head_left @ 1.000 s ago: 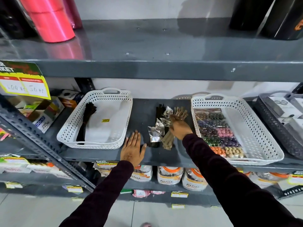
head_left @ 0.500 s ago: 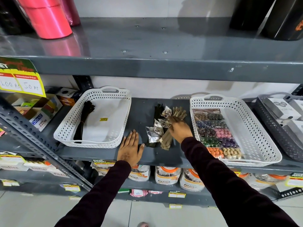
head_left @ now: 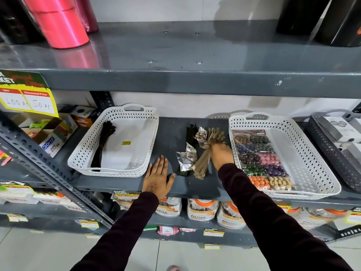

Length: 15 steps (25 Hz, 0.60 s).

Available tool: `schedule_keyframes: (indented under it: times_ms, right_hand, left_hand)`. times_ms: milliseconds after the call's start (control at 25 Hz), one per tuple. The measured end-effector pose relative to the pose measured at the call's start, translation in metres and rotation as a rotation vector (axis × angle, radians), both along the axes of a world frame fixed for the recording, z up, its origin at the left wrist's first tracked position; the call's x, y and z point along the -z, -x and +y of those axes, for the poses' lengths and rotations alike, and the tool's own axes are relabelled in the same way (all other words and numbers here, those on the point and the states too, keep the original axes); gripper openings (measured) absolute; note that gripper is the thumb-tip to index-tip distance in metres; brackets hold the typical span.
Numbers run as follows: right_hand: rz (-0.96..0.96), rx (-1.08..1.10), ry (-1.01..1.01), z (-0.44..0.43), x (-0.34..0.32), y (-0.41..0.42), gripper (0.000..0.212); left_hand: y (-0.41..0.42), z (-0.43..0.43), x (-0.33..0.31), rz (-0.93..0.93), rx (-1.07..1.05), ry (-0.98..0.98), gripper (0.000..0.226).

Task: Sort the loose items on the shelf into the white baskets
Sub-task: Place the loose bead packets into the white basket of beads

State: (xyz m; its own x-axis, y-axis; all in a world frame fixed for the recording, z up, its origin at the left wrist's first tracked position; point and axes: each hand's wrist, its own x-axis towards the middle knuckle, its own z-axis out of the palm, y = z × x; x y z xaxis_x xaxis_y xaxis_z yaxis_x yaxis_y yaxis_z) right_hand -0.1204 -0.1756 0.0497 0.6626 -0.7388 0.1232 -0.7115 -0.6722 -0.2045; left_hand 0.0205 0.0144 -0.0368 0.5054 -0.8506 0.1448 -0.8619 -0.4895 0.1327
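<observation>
Two white baskets stand on the grey shelf (head_left: 168, 133). The left basket (head_left: 86, 147) holds a black bundle (head_left: 103, 143). The right basket (head_left: 312, 159) holds a clear pack of coloured beads (head_left: 261, 159). Between them lie loose items: a beige bundle of strips (head_left: 203, 163), a black bundle (head_left: 190, 133) and two clear crinkly packets (head_left: 186, 158) (head_left: 201, 134). My right hand (head_left: 221, 154) is closed around the middle of the beige bundle. My left hand (head_left: 159, 178) lies flat on the shelf's front edge, fingers spread, holding nothing.
A grey basket (head_left: 320, 141) with white boxes sits at the far right. Cardboard boxes (head_left: 52, 137) stand left of the left basket. The upper shelf (head_left: 195, 81) overhangs closely, carrying pink rolls (head_left: 60, 26) and black rolls (head_left: 341, 20). Jars (head_left: 202, 212) fill the shelf below.
My right hand has shifted slightly right on the beige bundle and closed around it. My left hand stays flat on the shelf edge. The camera has tilted a little.
</observation>
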Motion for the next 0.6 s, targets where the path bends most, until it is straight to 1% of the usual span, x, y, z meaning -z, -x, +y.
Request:
schedule_keyframes:
  times_ms: [40,80,160,200,240,280,320,400,480,560,600]
  right_hand:
    - [-0.033,0.044,0.041,0.000,-0.001,0.008,0.021]
    - [-0.018,0.080,0.053,0.002,0.000,0.014,0.022]
    - [0.109,0.105,0.004,0.010,0.007,0.023,0.025]
    - [0.156,0.096,-0.038,0.017,0.016,0.027,0.031]
    - [0.178,0.077,-0.084,0.022,0.026,0.030,0.042]
    - [0.184,0.065,-0.135,0.026,0.035,0.031,0.053]
    - [0.175,0.053,-0.167,0.028,0.045,0.032,0.059]
    - [0.169,0.058,-0.175,0.032,0.058,0.033,0.061]
    - [0.202,0.072,-0.184,0.033,0.057,0.034,0.062]
    - [0.220,0.083,-0.228,0.026,0.046,0.029,0.062]
    - [0.180,0.082,-0.224,0.020,0.039,0.021,0.062]
  left_hand:
    - [0.000,0.000,0.000,0.000,0.003,0.009,0.065]
    - [-0.001,0.002,0.001,0.000,0.008,0.017,0.064]
    - [-0.002,0.007,0.004,-0.020,0.028,0.033,0.063]
    - [-0.002,0.009,0.005,-0.029,0.040,0.038,0.063]
    - [-0.003,0.010,0.006,-0.035,0.048,0.042,0.064]
    - [-0.003,0.010,0.006,-0.036,0.052,0.042,0.064]
    - [-0.003,0.010,0.006,-0.034,0.052,0.042,0.064]
    - [-0.002,0.009,0.006,-0.024,0.050,0.040,0.064]
    - [-0.003,0.010,0.006,-0.021,0.054,0.043,0.064]
    - [-0.003,0.010,0.006,-0.026,0.053,0.045,0.063]
    - [-0.003,0.011,0.007,-0.027,0.055,0.044,0.063]
